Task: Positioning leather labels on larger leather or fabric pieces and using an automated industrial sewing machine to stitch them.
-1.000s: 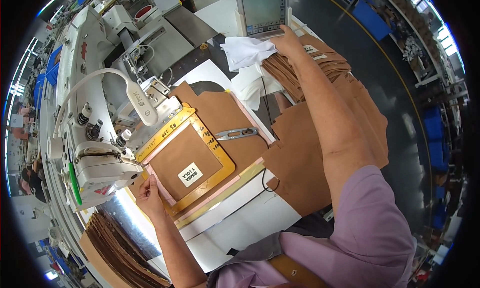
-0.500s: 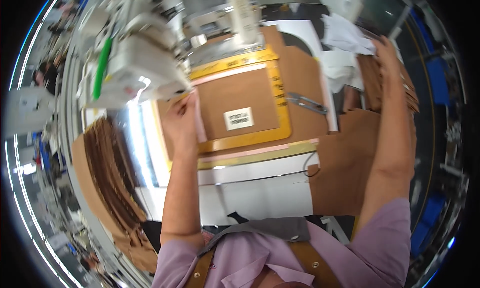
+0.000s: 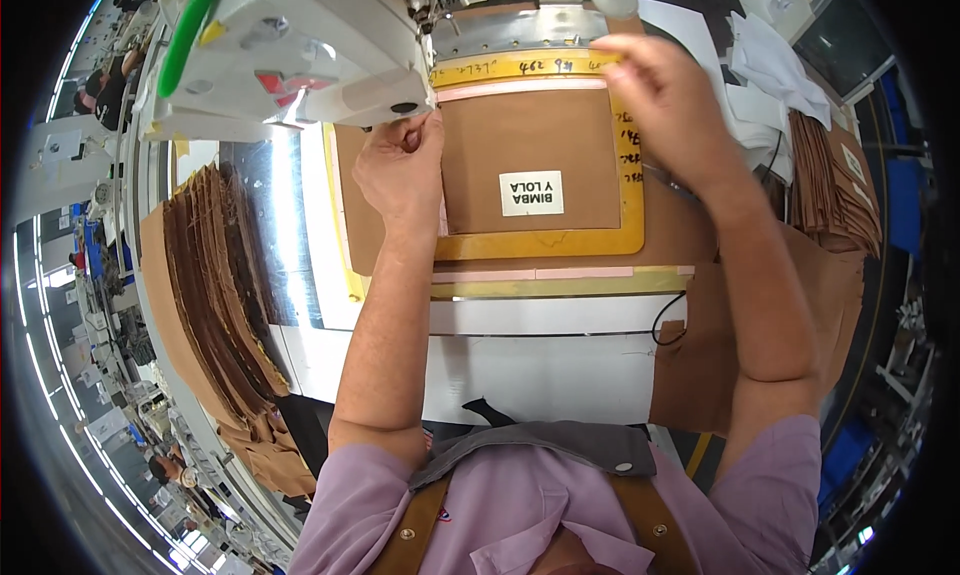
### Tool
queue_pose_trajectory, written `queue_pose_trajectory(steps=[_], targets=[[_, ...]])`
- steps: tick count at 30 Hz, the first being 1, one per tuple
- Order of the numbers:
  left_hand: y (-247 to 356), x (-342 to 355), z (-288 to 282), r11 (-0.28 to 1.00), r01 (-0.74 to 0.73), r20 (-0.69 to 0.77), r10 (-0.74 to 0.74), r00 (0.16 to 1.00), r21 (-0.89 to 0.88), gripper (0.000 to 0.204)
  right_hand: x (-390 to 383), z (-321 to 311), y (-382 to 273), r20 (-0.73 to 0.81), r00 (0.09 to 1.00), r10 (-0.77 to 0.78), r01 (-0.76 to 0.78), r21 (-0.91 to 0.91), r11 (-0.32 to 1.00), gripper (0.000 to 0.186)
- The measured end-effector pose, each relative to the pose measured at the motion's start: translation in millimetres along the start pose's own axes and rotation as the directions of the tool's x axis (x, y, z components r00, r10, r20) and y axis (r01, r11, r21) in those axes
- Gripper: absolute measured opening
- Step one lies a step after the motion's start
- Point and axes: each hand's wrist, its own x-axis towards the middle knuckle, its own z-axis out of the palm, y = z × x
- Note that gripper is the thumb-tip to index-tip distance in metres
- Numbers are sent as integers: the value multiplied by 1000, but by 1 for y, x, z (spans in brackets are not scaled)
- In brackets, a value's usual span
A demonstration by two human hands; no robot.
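Observation:
Under the white sewing machine head [image 3: 300, 55], my left hand [image 3: 400, 170] pinches its thumb and forefinger together at the left side of a yellow frame [image 3: 540, 243]. What lies between those fingertips is hidden. The frame surrounds a brown panel [image 3: 490, 145] lying flat, with a white printed label [image 3: 531, 193] on it. My right hand [image 3: 665, 105], a little blurred, hovers over the frame's upper right corner. Its thumb and forefinger are bent and apart, and I see nothing held. The small shears [image 3: 672, 180] lie partly hidden beneath my right forearm.
A stack of brown pieces [image 3: 215, 285] stands at the left. More brown pieces [image 3: 825, 190] hang at the right, beside white cloth [image 3: 775, 70]. A green strip [image 3: 190, 35] runs along the machine head. A black cord [image 3: 662, 320] curls near the front right.
My right hand has left the white cloth and swung left to the frame's corner. My left hand stays at the frame's left side. The whole view has shifted, bringing the machine head closer.

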Motion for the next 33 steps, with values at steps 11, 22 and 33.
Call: queue_pose_trajectory(steps=[11,22,33], targets=[[23,-7,7,999,1,-48,1,999,44,13,1,117,-13,83,944,-320,327,-102,939,21],[21,-8,7,1000,7,-68,-8,998,-7,13,1,117,-14,65,933,-354,360,-139,922,22],[21,-7,7,997,24,-67,-29,997,-74,15,0,118,-12,62,927,-370,375,-154,914,25]])
